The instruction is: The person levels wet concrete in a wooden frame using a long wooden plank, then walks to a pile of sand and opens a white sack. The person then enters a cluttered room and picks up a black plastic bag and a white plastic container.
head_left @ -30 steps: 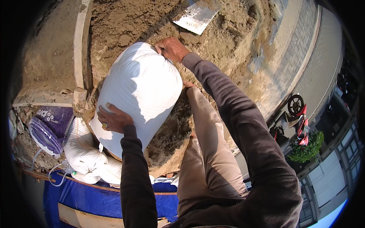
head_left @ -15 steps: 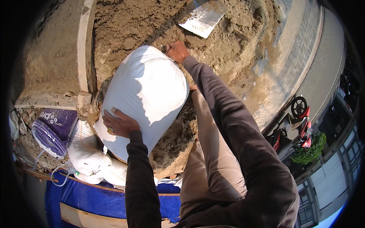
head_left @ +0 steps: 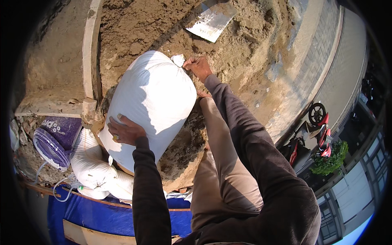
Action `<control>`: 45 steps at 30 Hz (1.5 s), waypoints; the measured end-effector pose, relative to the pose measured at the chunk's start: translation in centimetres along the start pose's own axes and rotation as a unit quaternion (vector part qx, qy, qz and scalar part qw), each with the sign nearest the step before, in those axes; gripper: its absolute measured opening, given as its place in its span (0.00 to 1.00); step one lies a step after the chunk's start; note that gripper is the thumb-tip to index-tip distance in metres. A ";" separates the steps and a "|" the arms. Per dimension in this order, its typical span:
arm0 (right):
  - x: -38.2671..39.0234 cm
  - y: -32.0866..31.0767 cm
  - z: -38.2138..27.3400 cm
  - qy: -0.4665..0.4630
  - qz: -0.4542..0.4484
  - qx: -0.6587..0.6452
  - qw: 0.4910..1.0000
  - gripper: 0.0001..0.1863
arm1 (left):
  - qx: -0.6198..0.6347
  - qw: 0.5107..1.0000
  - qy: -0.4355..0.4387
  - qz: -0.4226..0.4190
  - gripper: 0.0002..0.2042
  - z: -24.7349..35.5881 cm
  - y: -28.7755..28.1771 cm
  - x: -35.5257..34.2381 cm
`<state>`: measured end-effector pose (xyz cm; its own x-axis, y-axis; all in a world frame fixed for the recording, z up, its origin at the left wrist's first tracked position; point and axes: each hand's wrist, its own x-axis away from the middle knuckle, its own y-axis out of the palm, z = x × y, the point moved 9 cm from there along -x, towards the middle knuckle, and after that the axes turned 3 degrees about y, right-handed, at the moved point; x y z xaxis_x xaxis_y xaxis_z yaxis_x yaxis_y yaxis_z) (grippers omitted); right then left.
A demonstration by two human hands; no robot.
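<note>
A large, full white woven sack [head_left: 153,98] lies tilted on the ground before me. My left hand [head_left: 127,130], a ring on one finger, rests on its lower left side with the fingers spread. At the sack's far right end a small white bunched tuft [head_left: 178,60] sticks out. Right beside that tuft is my right hand [head_left: 198,68], its thumb and fingers pinched together. Anything between those fingertips is too small to make out.
A flat metal blade [head_left: 212,20] lies on wet sand beyond the sack. To the left are a concrete curb [head_left: 89,53], a purple bucket [head_left: 61,132] and smaller white sacks [head_left: 92,163]. Blue tarp [head_left: 98,214] and a plank lie nearest. A red motorcycle [head_left: 322,139] stands at right.
My right hand has moved slightly down and right off the sack's end, uncovering the white tuft. My left hand stays on the sack. The whole view has shifted a little.
</note>
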<state>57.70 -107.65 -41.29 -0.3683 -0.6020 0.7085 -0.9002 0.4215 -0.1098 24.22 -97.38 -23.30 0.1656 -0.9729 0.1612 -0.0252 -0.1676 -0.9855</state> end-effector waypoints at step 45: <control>10.4 -10.0 4.5 -0.008 -0.104 0.396 0.912 0.13 | -0.013 0.997 0.009 0.073 0.26 -0.4 -1.0 -0.1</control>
<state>61.81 -121.16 -35.97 -0.1682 -0.6261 0.7614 -0.8344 -0.3208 -0.4481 23.83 -97.19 -22.27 0.1405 -0.9899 0.0167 -0.0730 -0.0272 -0.9970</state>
